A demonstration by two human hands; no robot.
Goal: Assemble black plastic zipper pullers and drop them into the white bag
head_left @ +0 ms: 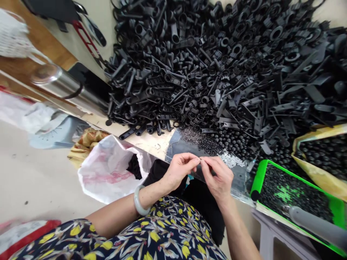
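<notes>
My left hand [181, 169] and my right hand [219, 177] meet fingertip to fingertip over the table's near edge. Both are closed in a pinch, thumb against forefinger. A speck of something dark may sit between the tips, too small to name. Just beyond the fingers lie small silvery metal pins [231, 159] in a loose heap. Small black round balls [230, 141] and a spread of tiny dark pieces [195, 139] lie a little farther off, on a dark mat [181, 148].
A large mound of black plastic parts [189, 68] covers the table's back. At right stand a green tray [261, 177] of small black bits and a yellow bag [311, 169] of black balls. Left are a steel flask [59, 81] and, below table level, a white sack [108, 173].
</notes>
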